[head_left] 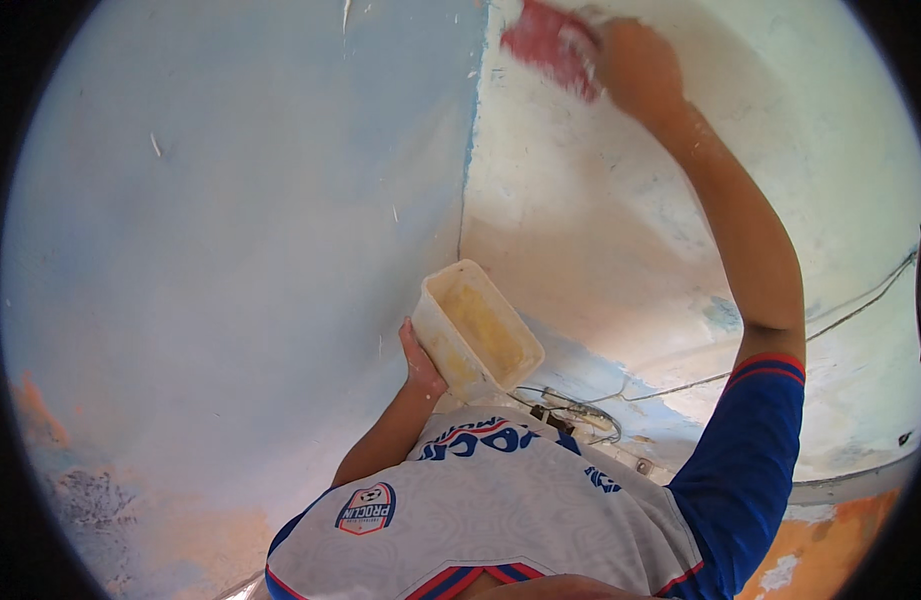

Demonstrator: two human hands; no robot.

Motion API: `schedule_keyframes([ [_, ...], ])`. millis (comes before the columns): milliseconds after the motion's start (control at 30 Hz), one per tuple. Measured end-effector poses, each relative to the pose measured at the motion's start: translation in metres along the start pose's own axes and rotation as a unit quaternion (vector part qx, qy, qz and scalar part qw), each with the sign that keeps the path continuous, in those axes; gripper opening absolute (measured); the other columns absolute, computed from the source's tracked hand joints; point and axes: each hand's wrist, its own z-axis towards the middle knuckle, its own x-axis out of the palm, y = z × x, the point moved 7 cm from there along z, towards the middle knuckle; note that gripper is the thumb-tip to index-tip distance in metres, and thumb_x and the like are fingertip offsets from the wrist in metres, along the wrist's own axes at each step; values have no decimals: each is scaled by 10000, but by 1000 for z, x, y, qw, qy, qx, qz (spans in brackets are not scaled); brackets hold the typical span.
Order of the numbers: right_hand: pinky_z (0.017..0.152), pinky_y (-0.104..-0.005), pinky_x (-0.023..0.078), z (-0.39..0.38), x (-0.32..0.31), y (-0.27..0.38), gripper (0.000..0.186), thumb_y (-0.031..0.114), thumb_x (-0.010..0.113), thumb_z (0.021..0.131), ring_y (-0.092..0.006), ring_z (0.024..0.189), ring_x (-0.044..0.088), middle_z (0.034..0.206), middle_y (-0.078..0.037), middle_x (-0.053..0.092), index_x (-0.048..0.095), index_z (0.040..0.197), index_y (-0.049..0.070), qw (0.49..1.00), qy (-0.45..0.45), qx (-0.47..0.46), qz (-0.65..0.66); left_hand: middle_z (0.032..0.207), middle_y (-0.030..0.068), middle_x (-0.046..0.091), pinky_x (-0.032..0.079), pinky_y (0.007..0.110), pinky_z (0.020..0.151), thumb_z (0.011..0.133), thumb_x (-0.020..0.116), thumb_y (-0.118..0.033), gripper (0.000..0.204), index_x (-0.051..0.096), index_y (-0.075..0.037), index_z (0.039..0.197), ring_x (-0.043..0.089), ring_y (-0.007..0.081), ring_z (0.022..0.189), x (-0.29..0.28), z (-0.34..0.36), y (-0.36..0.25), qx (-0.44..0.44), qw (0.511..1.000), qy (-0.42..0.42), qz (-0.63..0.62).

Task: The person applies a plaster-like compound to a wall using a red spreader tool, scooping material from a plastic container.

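My right hand point(640, 75) is raised high against the wall at the top right, its fingers closed on a red flat putty spreader point(552, 42). White smears mark the spreader, which is blurred by motion and lies against or very near the wall beside the corner. Lower down, close to my chest, my left hand point(421, 366) grips an off-white rectangular plastic tub point(443, 345) from its left side and underneath. The tub is tilted, its open top showing yellowish stains inside. Most of the left fingers are hidden behind it.
A pale blue wall point(250, 220) meets a cream, patchy wall point(600, 180) at a vertical corner. Cables point(680, 385) run along the right wall to a tangle point(580, 410) behind the tub. Orange patches of bare paint point(840, 540) show at the lower right.
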Motion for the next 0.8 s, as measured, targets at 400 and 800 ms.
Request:
schedule_keyframes([
  [400, 820, -473, 552, 3, -12, 11, 296, 326, 631, 1009, -411, 897, 689, 959, -194, 736, 737, 1141, 83, 997, -44, 21, 56, 1520, 134, 522, 420, 537, 1151, 980, 196, -691, 833, 444, -131, 1545, 510, 365, 1385, -7, 7, 1, -14, 999, -29, -18],
  [800, 807, -496, 542, -6, -14, 19, 293, 318, 605, 1023, -403, 915, 691, 991, -204, 733, 708, 1177, 92, 995, 5, 21, 94, 1502, 136, 541, 422, 529, 1151, 982, 214, -688, 824, 451, -133, 1542, 523, 362, 1374, -13, 4, -2, 0, 999, -22, -31],
])
